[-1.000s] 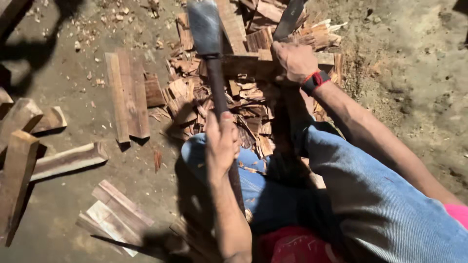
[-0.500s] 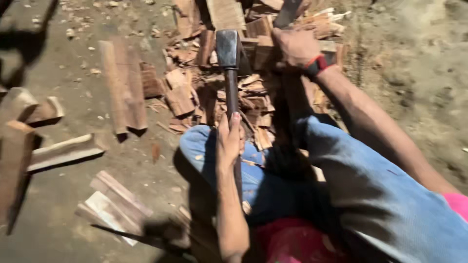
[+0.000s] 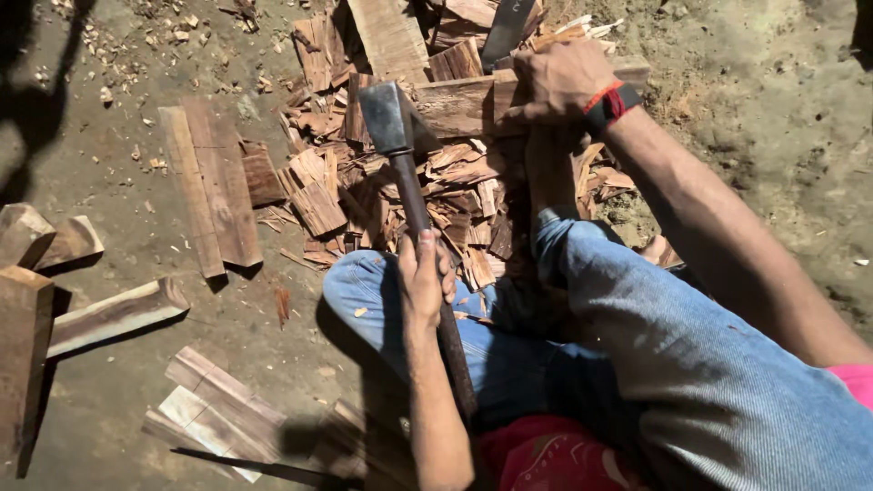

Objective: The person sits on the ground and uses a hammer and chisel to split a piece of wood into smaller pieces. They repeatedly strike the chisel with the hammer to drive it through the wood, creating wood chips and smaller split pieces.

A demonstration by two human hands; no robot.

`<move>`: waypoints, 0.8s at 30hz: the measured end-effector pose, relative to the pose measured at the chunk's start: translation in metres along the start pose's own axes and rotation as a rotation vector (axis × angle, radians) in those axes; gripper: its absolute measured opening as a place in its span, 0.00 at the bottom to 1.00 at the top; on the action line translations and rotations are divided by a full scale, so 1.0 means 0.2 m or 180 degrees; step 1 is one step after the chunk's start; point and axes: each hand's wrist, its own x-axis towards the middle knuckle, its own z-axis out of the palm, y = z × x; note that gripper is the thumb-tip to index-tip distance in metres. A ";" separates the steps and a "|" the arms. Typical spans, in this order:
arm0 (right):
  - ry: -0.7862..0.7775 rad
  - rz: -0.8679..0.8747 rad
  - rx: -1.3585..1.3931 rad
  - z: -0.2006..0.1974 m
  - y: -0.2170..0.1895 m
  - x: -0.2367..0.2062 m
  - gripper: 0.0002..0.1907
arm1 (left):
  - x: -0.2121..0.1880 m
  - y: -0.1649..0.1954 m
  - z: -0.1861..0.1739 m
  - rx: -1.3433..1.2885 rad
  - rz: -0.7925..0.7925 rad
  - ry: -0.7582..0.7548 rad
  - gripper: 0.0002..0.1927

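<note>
Gripping the hammer [image 3: 391, 123] by its handle, the left hand [image 3: 426, 277] is holding its head up over the chips [image 3: 382, 195]. The right hand [image 3: 559, 77] is pressing a plank [image 3: 459, 105] just beside it, so a crooked hit could hurt fingers. The hammer is pointing away from the person, handle running toward the knees.

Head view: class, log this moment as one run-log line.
left hand: grips hammer handle | right hand: steadies wood piece | wood chips around

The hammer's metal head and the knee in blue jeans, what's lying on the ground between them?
In the head view, a heap of split wood pieces and chips covers the ground between the hammer head and the knee. The hammer's handle crosses above it.
</note>
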 end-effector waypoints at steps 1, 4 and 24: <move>-0.0120 0.0168 -0.0095 0.01 -0.01 -0.01 0.55 | 0.00 0.00 0.00 -0.0056 0.0002 -0.0017 0.15; 0.0772 -0.0313 -0.0108 0.05 -0.05 -0.04 0.49 | 0.00 0.00 0.01 -0.0221 0.0025 -0.0078 0.16; 0.1167 -0.0334 0.0162 0.15 -0.14 -0.05 0.26 | -0.29 0.74 0.23 0.1213 0.1520 -0.0227 0.20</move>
